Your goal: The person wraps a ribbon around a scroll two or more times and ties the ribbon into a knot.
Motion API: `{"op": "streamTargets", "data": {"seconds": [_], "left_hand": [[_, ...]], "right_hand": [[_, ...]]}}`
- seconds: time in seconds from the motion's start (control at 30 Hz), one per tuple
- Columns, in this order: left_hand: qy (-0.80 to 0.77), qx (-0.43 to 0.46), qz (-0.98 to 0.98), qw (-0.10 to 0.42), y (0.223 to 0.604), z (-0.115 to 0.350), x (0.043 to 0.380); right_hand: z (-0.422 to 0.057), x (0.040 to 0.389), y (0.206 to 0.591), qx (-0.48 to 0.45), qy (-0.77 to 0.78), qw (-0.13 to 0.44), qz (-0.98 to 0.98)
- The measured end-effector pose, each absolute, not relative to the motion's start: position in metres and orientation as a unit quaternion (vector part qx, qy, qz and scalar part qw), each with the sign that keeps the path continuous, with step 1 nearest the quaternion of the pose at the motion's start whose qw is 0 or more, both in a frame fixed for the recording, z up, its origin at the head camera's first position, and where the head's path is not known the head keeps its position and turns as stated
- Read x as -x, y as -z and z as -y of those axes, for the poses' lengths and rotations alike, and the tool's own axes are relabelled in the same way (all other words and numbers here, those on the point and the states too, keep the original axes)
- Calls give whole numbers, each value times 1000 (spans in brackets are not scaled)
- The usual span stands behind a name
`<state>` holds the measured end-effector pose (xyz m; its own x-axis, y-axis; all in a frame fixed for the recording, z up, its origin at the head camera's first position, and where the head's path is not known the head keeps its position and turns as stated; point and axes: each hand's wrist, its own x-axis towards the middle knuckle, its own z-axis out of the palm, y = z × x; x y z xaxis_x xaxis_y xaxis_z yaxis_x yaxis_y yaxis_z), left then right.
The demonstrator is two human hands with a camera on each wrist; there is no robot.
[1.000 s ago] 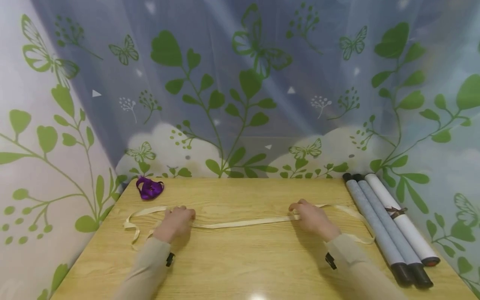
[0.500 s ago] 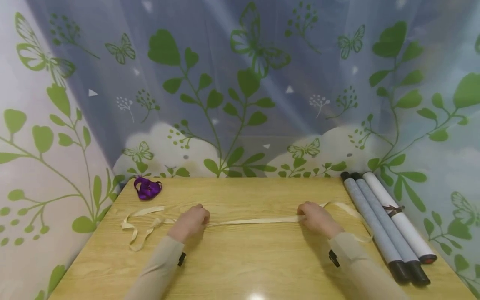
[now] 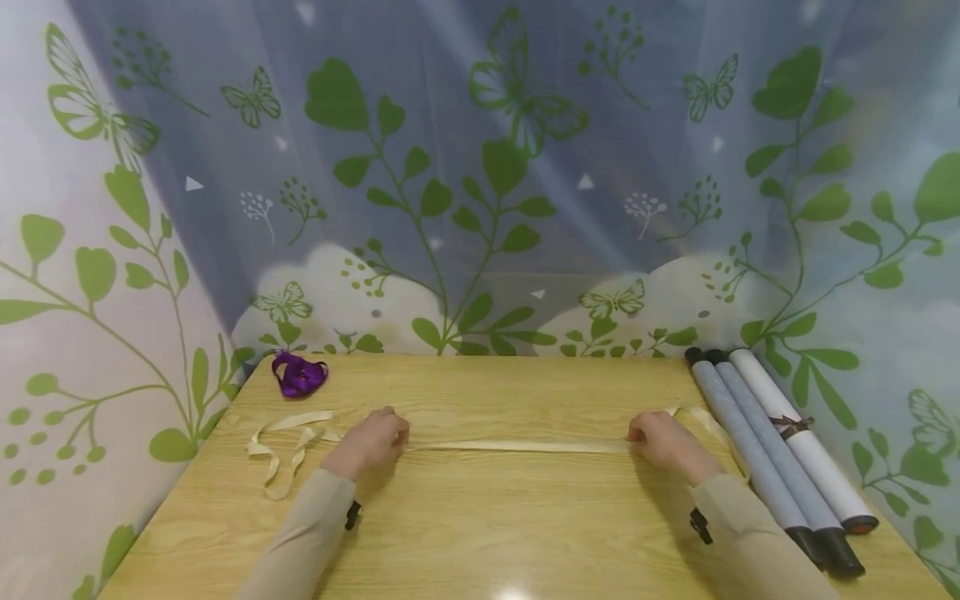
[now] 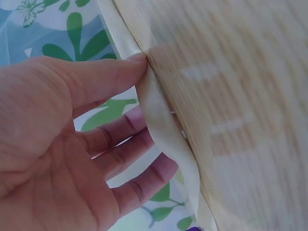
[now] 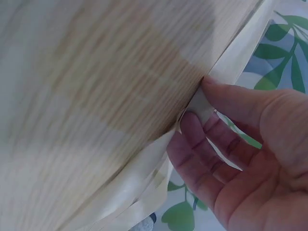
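Note:
A cream ribbon (image 3: 517, 446) runs nearly straight between the two hands, low over the wooden table. My left hand (image 3: 371, 442) pinches it; in the left wrist view the thumb lies on the ribbon (image 4: 161, 115) with the fingers behind. My right hand (image 3: 671, 442) pinches it farther right; the right wrist view shows the ribbon (image 5: 243, 48) passing between thumb and fingers. The left tail lies in loose curls on the table. The right tail loops beyond the right hand toward the rolls, partly hidden by the hand and sleeve.
A purple satin bundle (image 3: 302, 377) lies at the table's back left corner. Along the right side lie two grey rolls (image 3: 750, 450) with black ends and a white roll (image 3: 802, 442) tied with a brown ribbon. A leaf-patterned curtain (image 3: 480, 208) hangs behind the table (image 3: 480, 525).
My right hand has moved right along the ribbon. My left hand went right and then slightly back left. The ribbon span between them is straighter, and more loose ribbon shows at left.

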<state>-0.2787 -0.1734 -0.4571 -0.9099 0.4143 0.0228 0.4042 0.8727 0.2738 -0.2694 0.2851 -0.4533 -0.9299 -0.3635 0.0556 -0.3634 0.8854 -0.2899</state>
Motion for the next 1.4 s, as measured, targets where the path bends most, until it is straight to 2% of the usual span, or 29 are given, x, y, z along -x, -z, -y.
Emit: {"op": "streamTargets", "data": {"seconds": [0.2,0.53,0.9,1.17,1.4], "left_hand": [[-153,-211,-965,31,458,177,281],[-180,-230,-956,19,454,194,282],[-155,-211,-964,44,450,187,280],[-189,-211,-958,41,450,172,282],[-196,-230,-953,17,449,161,285]], "right_hand": [[-292,265,452,195,145,-21,-970],[-296,267,448,191,139,-44,-971],[-304,262,430,173,157,26,-972],[-323,265,428,167,169,-43,-970],[-353,266,432,148,144,-70,-976]]}}
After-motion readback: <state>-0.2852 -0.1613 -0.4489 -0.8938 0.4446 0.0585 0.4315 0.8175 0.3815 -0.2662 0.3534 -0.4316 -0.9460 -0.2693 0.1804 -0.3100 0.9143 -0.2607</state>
